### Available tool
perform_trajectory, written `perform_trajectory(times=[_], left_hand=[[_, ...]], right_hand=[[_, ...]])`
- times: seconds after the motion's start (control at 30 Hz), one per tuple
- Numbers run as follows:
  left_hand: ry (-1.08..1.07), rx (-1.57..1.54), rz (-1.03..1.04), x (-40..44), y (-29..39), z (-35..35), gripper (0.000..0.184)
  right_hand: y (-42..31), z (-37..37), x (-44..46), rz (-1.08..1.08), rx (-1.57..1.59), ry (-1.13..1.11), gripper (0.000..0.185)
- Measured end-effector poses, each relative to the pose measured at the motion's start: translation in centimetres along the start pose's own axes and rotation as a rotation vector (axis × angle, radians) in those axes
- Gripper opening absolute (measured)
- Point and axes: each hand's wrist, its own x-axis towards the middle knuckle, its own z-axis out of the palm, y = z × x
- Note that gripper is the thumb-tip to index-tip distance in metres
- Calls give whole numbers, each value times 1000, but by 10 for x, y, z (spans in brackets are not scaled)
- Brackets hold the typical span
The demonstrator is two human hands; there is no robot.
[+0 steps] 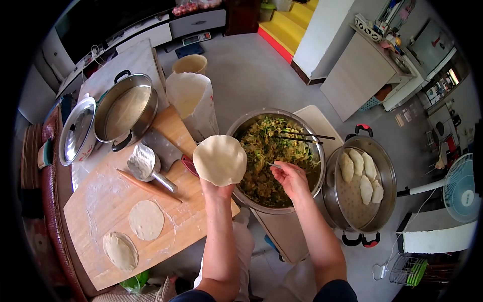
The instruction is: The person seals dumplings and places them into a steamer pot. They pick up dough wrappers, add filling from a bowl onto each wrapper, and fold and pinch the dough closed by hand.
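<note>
Right now, in the head view, five or so filled dumplings lie in the two-handled pot at the right of the frame, grouped toward its upper part, with much of its perforated-looking base bare. These appear to be the finished portion. At the centre, a round dough wrapper rests spread on the left hand, which supports it from beneath; the fingers are mostly hidden, so I cannot tell how far they curl. No filling shows on the wrapper, so I judge this dumpling to be at its start, with filling and closing both undone.

Just right of centre, the right hand has its thumb and fingers pinched around a thin metal utensil (probably a spoon, though its far end is hard to make out) over the steel bowl. Plenty of chopped vegetable filling remains there, with dark chopsticks lying across it.

At the lower left, on the wooden board, one flat dough round lies unfilled near a tapered rolling pin. Beside it sits an oval dough piece, whether folded or stacked I cannot tell.
</note>
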Motion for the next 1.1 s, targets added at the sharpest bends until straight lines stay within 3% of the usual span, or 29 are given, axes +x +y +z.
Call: perform_trajectory(times=[0.3,0.57,0.87,1.0,1.1], left_hand=[[-20,3,23,-3,0,10,39],[-4,-1,15,0,-1,11,38],[-137,-40,-102,8,-17,2,35],[-141,6,-134,6,-39,12,36],[-32,-33,-168,6,-54,10,46]], right_hand=[[3,2,9,57,81,-27,24],[-9,-3,8,-24,77,-102,25],[-71,13,-8,-93,-10,-177,25],[-110,38,-28,-118,-39,-224,26],[-120,52,-42,-112,-62,-249,27]])
